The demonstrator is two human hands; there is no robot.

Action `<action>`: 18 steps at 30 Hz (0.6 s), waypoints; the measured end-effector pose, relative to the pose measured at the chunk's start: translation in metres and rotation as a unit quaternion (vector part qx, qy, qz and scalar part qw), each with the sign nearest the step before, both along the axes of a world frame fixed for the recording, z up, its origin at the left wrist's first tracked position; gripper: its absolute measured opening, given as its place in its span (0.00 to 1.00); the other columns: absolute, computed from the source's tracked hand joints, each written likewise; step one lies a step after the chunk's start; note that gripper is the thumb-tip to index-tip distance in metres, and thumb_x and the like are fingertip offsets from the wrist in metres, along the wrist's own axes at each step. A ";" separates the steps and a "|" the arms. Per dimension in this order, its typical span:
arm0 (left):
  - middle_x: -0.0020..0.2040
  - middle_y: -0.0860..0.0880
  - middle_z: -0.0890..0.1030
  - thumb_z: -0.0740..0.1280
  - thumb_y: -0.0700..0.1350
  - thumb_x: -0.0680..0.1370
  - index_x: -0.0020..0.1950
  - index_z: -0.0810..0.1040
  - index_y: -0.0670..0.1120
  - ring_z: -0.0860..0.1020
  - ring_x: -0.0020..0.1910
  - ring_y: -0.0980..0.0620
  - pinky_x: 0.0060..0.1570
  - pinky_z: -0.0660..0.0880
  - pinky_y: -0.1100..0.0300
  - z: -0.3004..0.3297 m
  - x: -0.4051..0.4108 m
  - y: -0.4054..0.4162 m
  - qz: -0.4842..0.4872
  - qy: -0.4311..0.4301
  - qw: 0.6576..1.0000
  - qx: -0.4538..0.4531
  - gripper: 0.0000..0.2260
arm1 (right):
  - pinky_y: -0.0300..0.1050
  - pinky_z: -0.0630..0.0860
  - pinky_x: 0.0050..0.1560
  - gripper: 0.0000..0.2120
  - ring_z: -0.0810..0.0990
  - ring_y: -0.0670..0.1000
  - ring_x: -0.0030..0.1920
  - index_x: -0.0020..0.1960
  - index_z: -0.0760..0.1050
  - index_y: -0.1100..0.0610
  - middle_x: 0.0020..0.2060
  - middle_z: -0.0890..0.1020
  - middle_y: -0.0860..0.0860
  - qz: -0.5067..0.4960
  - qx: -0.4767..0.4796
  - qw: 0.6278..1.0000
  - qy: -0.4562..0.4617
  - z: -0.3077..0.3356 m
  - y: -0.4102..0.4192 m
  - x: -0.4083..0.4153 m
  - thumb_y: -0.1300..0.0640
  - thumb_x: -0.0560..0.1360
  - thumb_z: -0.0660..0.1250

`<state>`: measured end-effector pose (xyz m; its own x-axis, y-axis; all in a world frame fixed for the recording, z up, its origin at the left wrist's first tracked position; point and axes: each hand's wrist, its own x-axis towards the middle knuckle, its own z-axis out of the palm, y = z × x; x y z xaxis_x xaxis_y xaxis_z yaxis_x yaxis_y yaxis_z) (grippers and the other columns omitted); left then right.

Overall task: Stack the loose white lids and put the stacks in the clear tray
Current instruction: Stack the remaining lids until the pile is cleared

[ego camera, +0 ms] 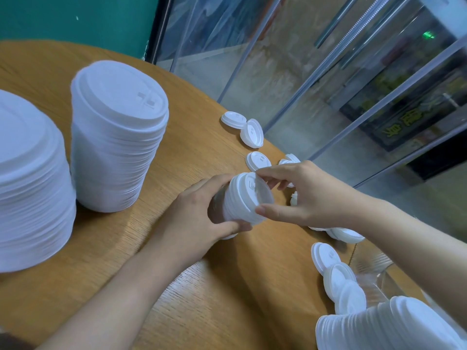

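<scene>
Left hand [199, 210] grips a short stack of white lids [246, 198] above the wooden surface [177, 152]; right hand [308, 195] pinches the stack's top lid by its rim. Loose lids [252, 133] lie beyond. Clear tray [374, 274] sits at right, holding stacked lids.

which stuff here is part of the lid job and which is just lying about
Job: held stack, left hand, right hand, loose lids, tall stacks, clear tray.
Lying about: table, glass panels, green wall.

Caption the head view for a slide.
Both hands press a lid onto a small held stack; loose lids remain.
</scene>
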<state>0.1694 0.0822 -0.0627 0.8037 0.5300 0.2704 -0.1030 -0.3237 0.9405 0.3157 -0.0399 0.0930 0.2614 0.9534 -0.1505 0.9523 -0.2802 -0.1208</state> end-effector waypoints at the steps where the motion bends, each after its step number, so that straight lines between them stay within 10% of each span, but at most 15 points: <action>1: 0.57 0.65 0.79 0.82 0.56 0.65 0.65 0.75 0.68 0.76 0.58 0.62 0.52 0.72 0.68 0.000 0.000 0.000 0.000 0.002 1.000 0.002 0.31 | 0.39 0.77 0.56 0.31 0.80 0.42 0.54 0.67 0.79 0.56 0.53 0.85 0.46 -0.003 -0.002 1.000 0.005 -0.001 0.001 0.000 0.35 0.73 0.69; 18: 0.59 0.65 0.79 0.81 0.58 0.67 0.68 0.75 0.64 0.77 0.60 0.61 0.59 0.74 0.62 0.000 -0.001 -0.001 -0.002 -0.006 1.000 0.001 0.30 | 0.39 0.76 0.61 0.34 0.80 0.39 0.58 0.72 0.72 0.43 0.61 0.80 0.39 -0.134 -0.040 0.988 0.063 0.010 0.013 0.032 0.27 0.71 0.62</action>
<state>0.1681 0.0808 -0.0630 0.8023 0.5263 0.2816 -0.1155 -0.3259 0.9383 0.3480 -0.0270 0.1028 0.4766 0.8368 -0.2696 0.8218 -0.5330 -0.2015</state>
